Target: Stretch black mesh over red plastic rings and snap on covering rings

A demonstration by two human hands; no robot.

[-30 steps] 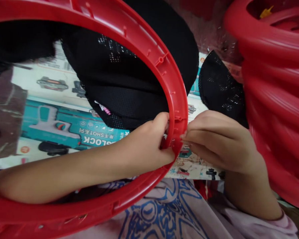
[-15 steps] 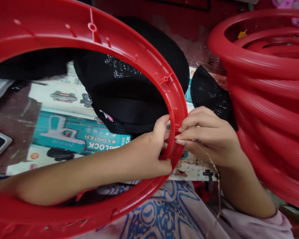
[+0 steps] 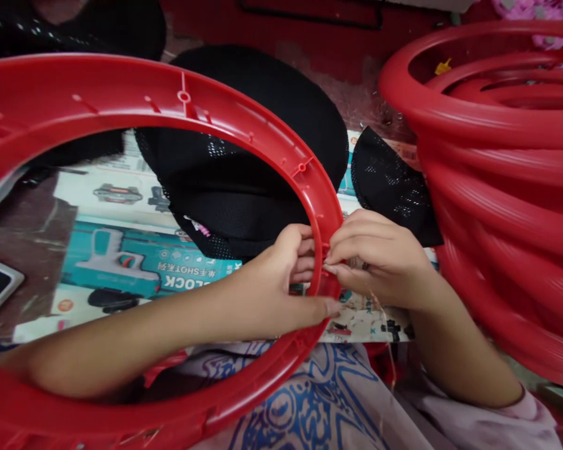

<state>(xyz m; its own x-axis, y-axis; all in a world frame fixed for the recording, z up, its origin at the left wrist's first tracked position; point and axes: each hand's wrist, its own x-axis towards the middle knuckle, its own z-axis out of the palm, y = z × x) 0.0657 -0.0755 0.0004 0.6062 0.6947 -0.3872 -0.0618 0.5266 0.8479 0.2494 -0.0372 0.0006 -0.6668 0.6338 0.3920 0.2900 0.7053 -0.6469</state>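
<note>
A large red plastic ring (image 3: 234,115) spans the left and middle of the view, its hollow side with small pegs and round bosses facing me. My left hand (image 3: 288,275) reaches through the opening and grips the ring's right side, thumb across the front, fingers behind. On that same stretch, my right hand (image 3: 380,253) pinches its fingertips against the hollow face beside a peg. A thin copper-coloured wire (image 3: 385,319) trails down from under the right hand. What sits exactly between those fingertips is partly hidden.
Several red rings (image 3: 497,156) are stacked at the right. Behind the held ring lie a black mesh fabric piece (image 3: 263,81) and a smaller black piece (image 3: 389,178), over printed cardboard (image 3: 107,250). A white-edged dark device (image 3: 0,281) lies far left.
The ring's upper part has dropped lower in view, and its right side has shifted slightly left with both hands. My left thumb now stretches further across the ring. The right fingertips stay pinched there.
</note>
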